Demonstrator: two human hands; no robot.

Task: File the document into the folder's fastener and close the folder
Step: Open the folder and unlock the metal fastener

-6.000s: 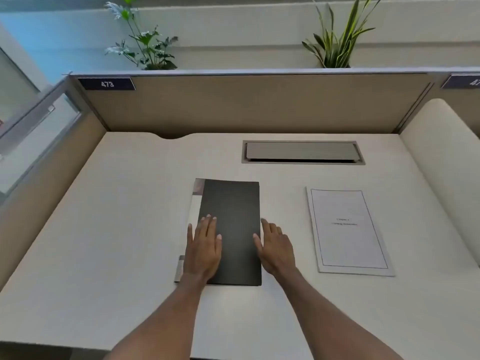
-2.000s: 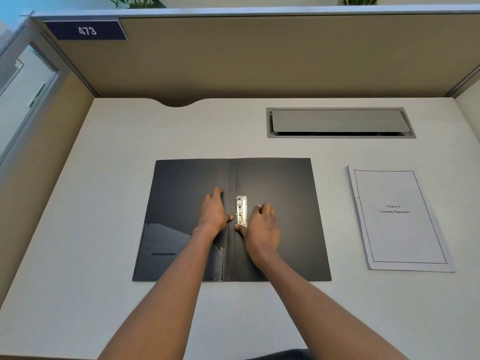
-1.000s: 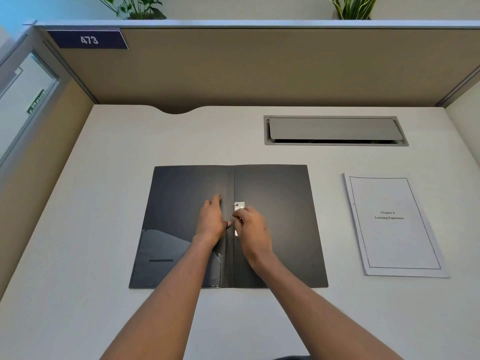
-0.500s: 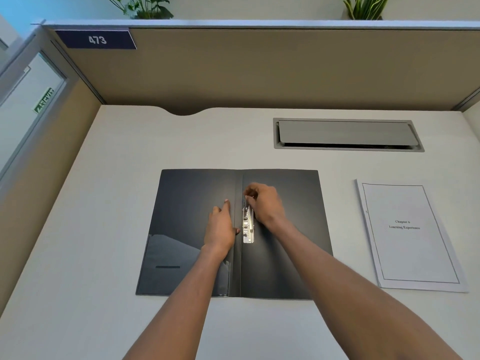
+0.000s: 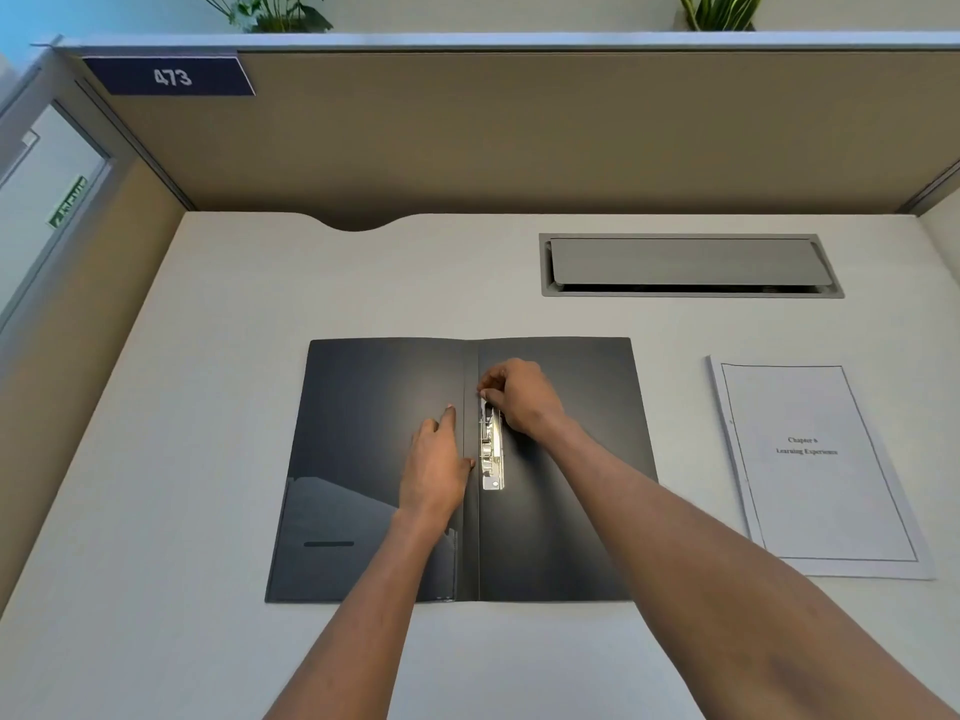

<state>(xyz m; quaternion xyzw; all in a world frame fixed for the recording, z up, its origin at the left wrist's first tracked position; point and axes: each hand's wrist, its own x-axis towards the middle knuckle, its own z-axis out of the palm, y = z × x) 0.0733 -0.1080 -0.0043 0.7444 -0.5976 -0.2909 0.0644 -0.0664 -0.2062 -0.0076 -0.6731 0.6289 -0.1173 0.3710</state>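
I've opened the folder point(image 5: 566, 511) flat, and my right hand point(image 5: 524, 397) has moved from the fastener's point(image 5: 492, 454) near end to its far end.

The folder point(image 5: 561, 459) is matt black with a shiny silver fastener point(image 5: 492, 454), the document point(image 5: 815, 465) white with a thin black border and black print, the table point(image 5: 208, 407) off-white.

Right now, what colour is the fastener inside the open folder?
Shiny silver metal fastener, against the black folder; head view.
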